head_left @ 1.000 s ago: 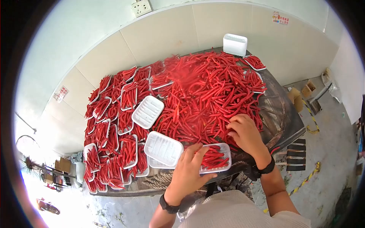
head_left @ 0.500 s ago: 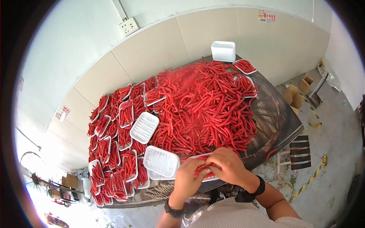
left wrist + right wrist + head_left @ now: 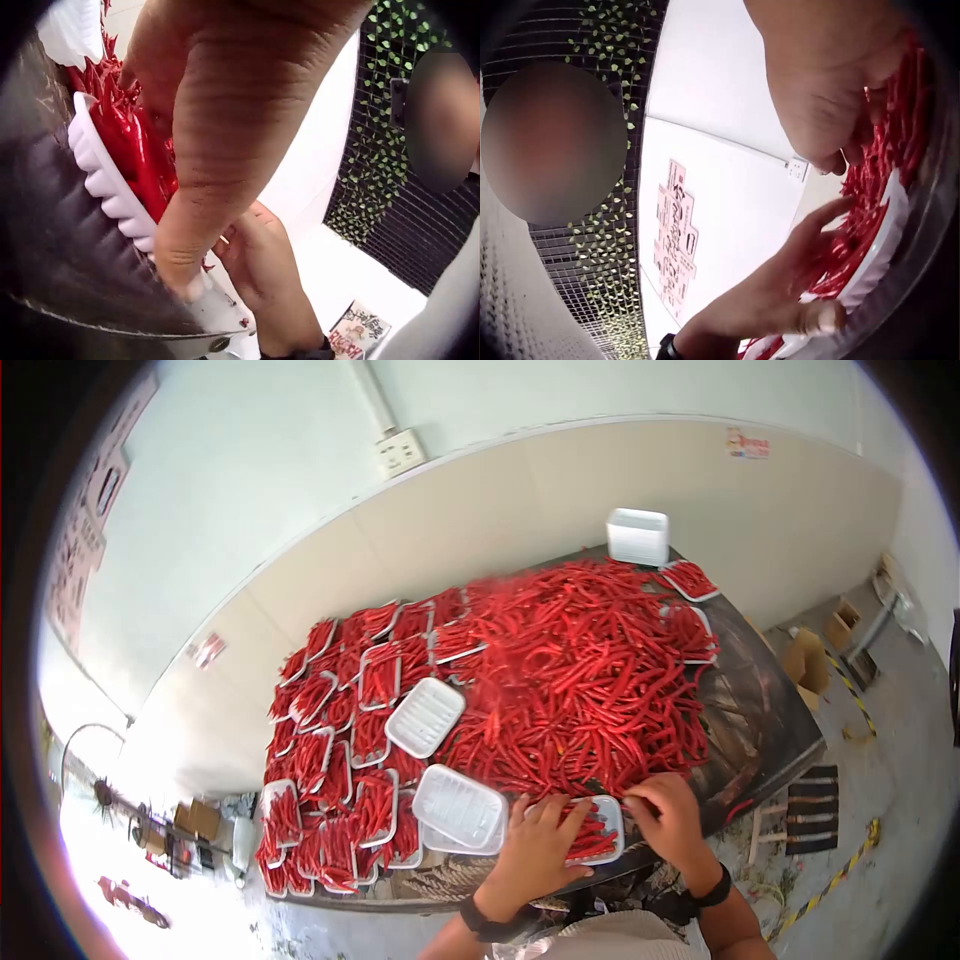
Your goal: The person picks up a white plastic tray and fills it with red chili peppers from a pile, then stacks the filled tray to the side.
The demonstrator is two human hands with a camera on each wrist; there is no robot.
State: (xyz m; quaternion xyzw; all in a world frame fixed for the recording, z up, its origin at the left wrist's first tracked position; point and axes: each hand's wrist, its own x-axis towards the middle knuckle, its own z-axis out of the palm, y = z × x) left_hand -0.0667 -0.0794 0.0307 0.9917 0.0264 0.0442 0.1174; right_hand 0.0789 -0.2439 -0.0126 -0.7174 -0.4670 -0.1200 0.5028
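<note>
My left hand (image 3: 538, 852) lies across the left side of a white foam tray (image 3: 614, 828) at the table's front edge. Its fingers are spread over the red chilies (image 3: 592, 846) inside, while the thumb (image 3: 180, 255) is at the near rim. Just right of the tray, my right hand (image 3: 670, 822) is at the near edge of the big heap of red chilies (image 3: 580, 690). Loosely bent fingers (image 3: 832, 161) show there, with no chili visibly gripped. Left of my left hand are overlapping empty white trays (image 3: 460, 805).
Filled chili trays (image 3: 375, 805) crowd the table's left side. Another empty tray (image 3: 426, 718) leans by the heap. At the back stands a stack of white trays (image 3: 638, 538), beside a filled tray (image 3: 690, 580). Cardboard boxes (image 3: 806, 665) sit on the floor to the right.
Both hands were together over the tray half a second ago. My right hand has since moved right to the heap's edge; the left has spread over the tray. The head view has shifted.
</note>
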